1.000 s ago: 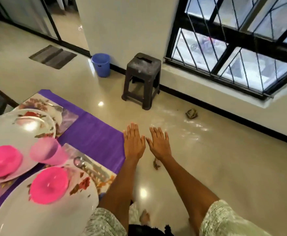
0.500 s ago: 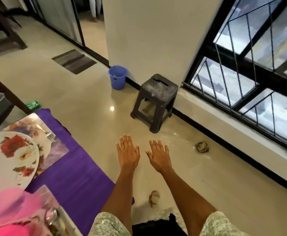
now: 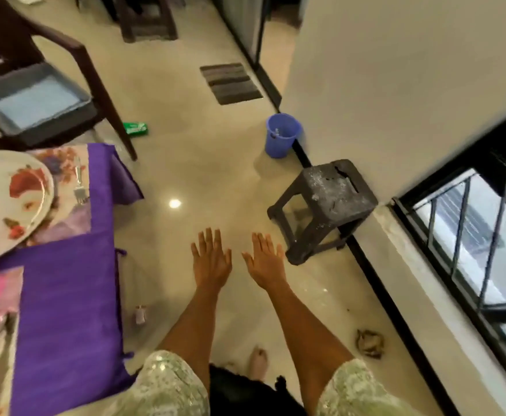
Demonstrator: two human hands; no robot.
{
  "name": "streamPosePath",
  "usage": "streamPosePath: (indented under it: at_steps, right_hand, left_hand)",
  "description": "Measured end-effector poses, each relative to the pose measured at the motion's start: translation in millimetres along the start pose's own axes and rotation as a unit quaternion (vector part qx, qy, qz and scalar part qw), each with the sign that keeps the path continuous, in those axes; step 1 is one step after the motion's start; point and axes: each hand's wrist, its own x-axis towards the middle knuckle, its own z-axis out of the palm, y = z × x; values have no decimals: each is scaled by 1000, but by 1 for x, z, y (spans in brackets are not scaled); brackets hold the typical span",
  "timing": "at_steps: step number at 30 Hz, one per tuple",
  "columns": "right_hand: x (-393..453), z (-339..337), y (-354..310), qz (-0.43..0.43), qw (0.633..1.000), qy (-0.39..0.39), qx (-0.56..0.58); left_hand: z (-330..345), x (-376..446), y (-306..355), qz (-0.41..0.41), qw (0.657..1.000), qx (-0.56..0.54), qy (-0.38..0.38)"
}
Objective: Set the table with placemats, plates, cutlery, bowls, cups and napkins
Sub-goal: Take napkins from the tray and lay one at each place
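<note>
Two flat, empty hands, left grip (image 3: 211, 261) and right grip (image 3: 265, 261), hover over the floor; the view has swung off the surface (image 3: 65, 295), where plate (image 3: 8, 199) and fork (image 3: 79, 184) lie on a placemat (image 3: 68, 223), suggesting setting is finished.

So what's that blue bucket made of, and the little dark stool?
The blue bucket looks like plastic: even colour, thin smooth wall. The dark stool seems moulded plastic too, one piece with a slot in its top, matte and dusted with pale powder; painted wood can't be ruled out.
</note>
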Motion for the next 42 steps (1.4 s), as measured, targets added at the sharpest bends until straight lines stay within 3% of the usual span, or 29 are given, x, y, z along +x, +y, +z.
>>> streamPosePath:
  at_steps: [7,15,21,31,42]
  right_hand:
    - [76,-28,18,-64,997,-29,-14]
    - [201,-53,-20,-144,988,-39,-38]
    - [309,-71,-97,-181,980,-69,-55]
    - [467,-102,-235,-275,959,-48,-48]
    - [673,-105,-416,-377,915,-118,-78]
  left_hand:
    - [-14,49,21,-63,997,-19,50]
    - [-35,154,-9,-112,993,-14,42]
    - [-74,246,-63,-161,986,-15,36]
    - [-159,395,-145,-231,965,-69,104]
    - [-238,572,-287,-362,897,-161,196]
